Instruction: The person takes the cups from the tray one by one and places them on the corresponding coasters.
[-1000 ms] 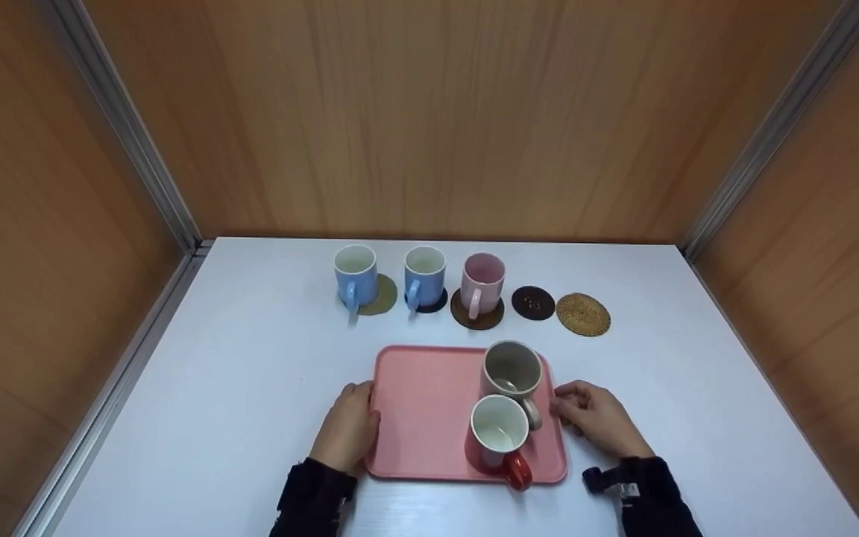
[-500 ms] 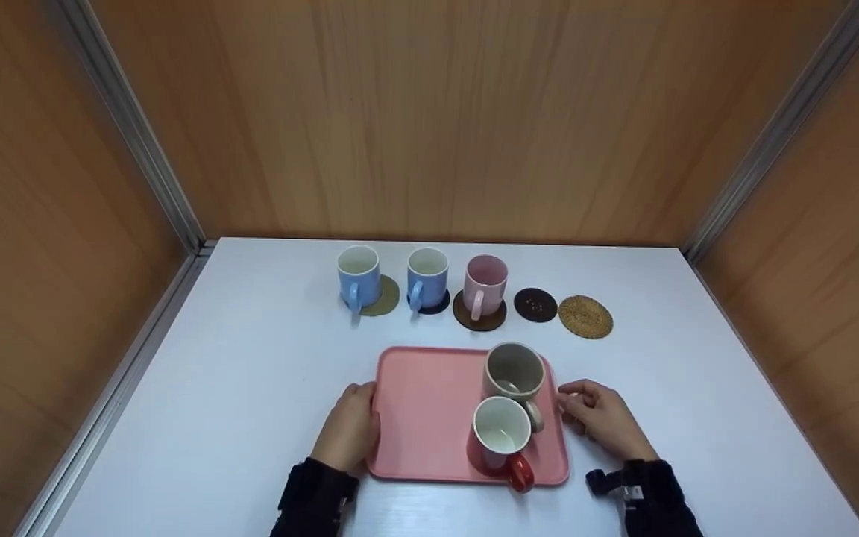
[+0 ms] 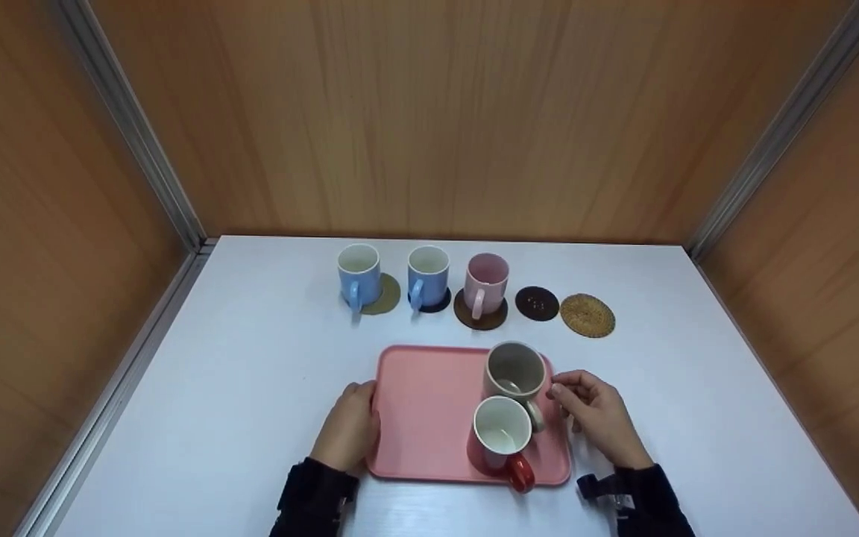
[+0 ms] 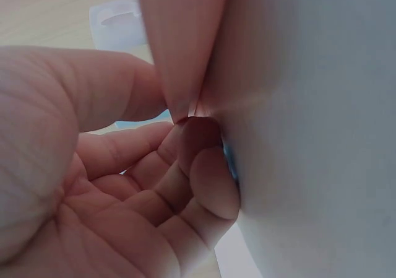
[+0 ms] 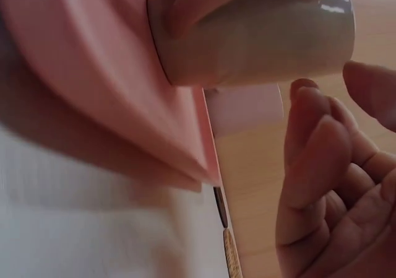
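Observation:
My left hand [image 3: 347, 426] grips the left edge of the pink tray [image 3: 426, 418]; in the left wrist view the thumb presses one side of the rim, with curled fingers under it. On the tray's right half stand a grey-beige mug [image 3: 514, 373] and, in front of it, a red mug [image 3: 500, 432] with a white inside. My right hand [image 3: 601, 418] hovers at the tray's right edge beside the grey-beige mug. In the right wrist view its thumb and bent fingers are apart, near the grey-beige mug's rim [image 5: 337, 36], holding nothing.
Behind the tray, two blue mugs, the left one [image 3: 359, 277] and the right one [image 3: 428, 277], and a pink mug [image 3: 486, 283] stand on or partly on coasters. To their right lie a dark coaster [image 3: 537, 303] and a woven tan coaster [image 3: 587, 315]. Wooden panels [image 3: 429, 119] enclose the white table [image 3: 250, 358].
My right hand has left the tray's right edge, risen and come in toward the grey-beige mug. The left hand stays on the tray, which has not visibly moved.

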Tool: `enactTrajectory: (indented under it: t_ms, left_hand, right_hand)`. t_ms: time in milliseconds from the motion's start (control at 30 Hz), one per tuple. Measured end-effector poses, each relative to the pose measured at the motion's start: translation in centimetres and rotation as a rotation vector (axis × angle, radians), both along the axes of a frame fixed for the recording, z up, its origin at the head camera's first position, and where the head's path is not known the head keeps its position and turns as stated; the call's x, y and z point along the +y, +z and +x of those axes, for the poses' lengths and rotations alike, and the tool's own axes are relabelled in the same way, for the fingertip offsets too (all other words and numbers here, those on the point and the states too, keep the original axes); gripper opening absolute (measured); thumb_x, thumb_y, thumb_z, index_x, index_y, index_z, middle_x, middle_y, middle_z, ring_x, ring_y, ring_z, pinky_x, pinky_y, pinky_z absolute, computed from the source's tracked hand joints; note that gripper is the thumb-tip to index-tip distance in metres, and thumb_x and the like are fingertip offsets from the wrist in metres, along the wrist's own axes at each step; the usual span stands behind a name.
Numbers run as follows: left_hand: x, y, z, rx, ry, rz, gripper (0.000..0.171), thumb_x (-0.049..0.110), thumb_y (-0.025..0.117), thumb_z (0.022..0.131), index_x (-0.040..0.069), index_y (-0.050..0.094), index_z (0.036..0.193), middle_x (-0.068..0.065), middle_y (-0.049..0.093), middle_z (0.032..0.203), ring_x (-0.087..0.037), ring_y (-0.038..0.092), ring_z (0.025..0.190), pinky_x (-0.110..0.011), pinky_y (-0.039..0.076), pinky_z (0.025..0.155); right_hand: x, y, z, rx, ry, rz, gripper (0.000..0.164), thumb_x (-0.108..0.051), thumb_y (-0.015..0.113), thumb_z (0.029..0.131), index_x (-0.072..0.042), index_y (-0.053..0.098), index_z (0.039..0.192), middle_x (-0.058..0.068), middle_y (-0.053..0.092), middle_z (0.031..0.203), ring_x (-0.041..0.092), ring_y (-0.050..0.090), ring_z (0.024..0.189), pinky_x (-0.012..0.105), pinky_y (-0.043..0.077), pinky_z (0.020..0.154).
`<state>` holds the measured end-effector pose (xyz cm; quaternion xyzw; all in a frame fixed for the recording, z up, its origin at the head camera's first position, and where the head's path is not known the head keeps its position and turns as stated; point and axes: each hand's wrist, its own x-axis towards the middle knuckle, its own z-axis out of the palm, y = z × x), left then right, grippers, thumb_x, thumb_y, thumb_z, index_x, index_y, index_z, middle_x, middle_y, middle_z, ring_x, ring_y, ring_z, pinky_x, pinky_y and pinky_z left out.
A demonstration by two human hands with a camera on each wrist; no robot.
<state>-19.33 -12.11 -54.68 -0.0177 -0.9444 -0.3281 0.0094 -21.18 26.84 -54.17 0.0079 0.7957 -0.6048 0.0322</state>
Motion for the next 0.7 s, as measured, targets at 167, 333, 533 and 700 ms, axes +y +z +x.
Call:
enactTrajectory:
  t_ms: [167, 333, 533, 700]
  left_hand:
    - [-0.1, 0.1, 0.1, 0.007, -0.012, -0.001, 0.039, 0.000, 0.061, 0.102, -0.010, 0.063, 0.139, -0.024, 0.070, 0.121, -0.039, 0.069, 0.117, -0.052, 0.058, 0.105]
    - [-0.1, 0.2, 0.2, 0.034, -0.021, -0.001, 0.038, -0.001, 0.061, 0.100, -0.011, 0.063, 0.137, -0.026, 0.070, 0.121, -0.041, 0.069, 0.118, -0.054, 0.058, 0.105]
    - [-0.1, 0.1, 0.1, 0.015, -0.010, 0.007, 0.039, 0.000, 0.060, 0.102, -0.011, 0.062, 0.139, -0.026, 0.070, 0.122, -0.040, 0.069, 0.118, -0.053, 0.058, 0.106]
    - [0.0, 0.0, 0.2, -0.002, -0.002, 0.021, 0.040, 0.001, 0.059, 0.103, -0.010, 0.062, 0.140, -0.025, 0.069, 0.123, -0.039, 0.068, 0.119, -0.053, 0.057, 0.107]
  right_hand:
    - [-0.7, 0.2, 0.2, 0.024, 0.067, 0.001, 0.032, -0.026, 0.076, 0.101, -0.003, 0.070, 0.122, 0.015, 0.078, 0.110, 0.020, 0.076, 0.096, 0.024, 0.059, 0.070]
    - [-1.1, 0.1, 0.3, 0.039, 0.077, 0.000, 0.029, -0.022, 0.075, 0.102, 0.000, 0.069, 0.122, 0.015, 0.076, 0.111, 0.015, 0.075, 0.098, 0.025, 0.060, 0.079]
    - [-1.7, 0.1, 0.5, 0.030, 0.109, 0.026, 0.025, -0.024, 0.074, 0.103, 0.000, 0.070, 0.110, 0.008, 0.072, 0.095, 0.016, 0.067, 0.085, 0.023, 0.056, 0.072]
    - [-2.0, 0.3, 0.9, 0.017, 0.148, 0.033, 0.028, -0.028, 0.072, 0.104, 0.000, 0.070, 0.105, 0.000, 0.066, 0.085, 0.011, 0.058, 0.072, 0.022, 0.050, 0.059]
